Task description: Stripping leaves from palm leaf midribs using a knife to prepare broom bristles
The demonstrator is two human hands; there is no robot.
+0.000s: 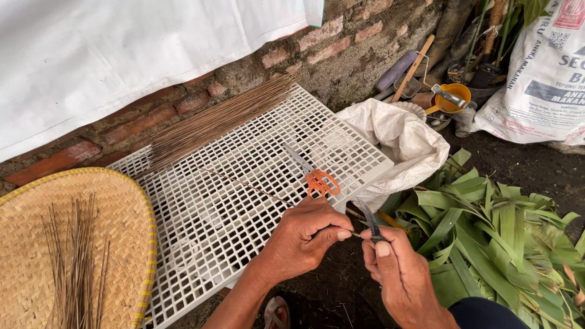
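My left hand [304,234] pinches a thin brown leaf rib [256,189] that stretches back over the white plastic grid [231,201]. My right hand [396,274] grips a small dark-bladed knife [370,219], its blade pointing up beside the end of the rib. The two hands almost touch at the fingertips. Orange-handled scissors [317,178] lie on the grid just beyond my left hand. A long bundle of brown ribs [219,119] rests along the grid's far edge.
A round woven tray [109,219] at the left holds several loose ribs [73,262]. Green leaves [487,225] are piled at the right beside a white sack [402,140]. A brick wall [341,49], a yellow pot [454,97] and a printed bag [542,79] stand behind.
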